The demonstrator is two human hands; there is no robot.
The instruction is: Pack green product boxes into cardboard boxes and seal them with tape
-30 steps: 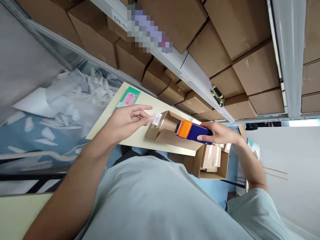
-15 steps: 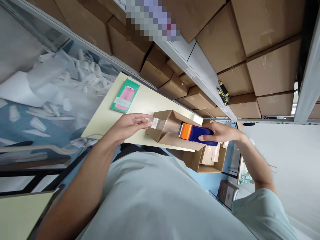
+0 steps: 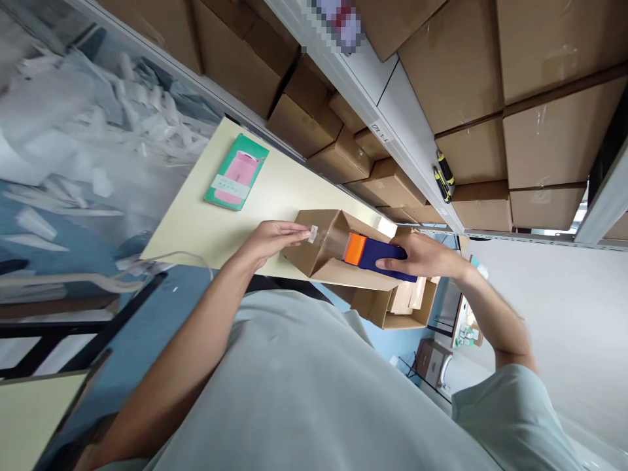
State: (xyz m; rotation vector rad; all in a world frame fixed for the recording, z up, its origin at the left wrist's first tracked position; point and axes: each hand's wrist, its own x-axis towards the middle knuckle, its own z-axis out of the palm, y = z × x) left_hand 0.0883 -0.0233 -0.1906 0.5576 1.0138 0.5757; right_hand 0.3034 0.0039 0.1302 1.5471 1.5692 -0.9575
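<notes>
A flat green box with a pink printed picture lies left on the pale-yellow tabletop. Two black-and-yellow hand tools rest far right on the white metal shelf, beside brown cardboard cartons. Heaped white scraps: far left.

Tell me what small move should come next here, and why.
Probably press the clear tape down onto the near end of the box with the left hand: its fingertips are at the white label there, and the tape appears to stretch from that end to the dispenser, which the right hand grips over the box.
</notes>
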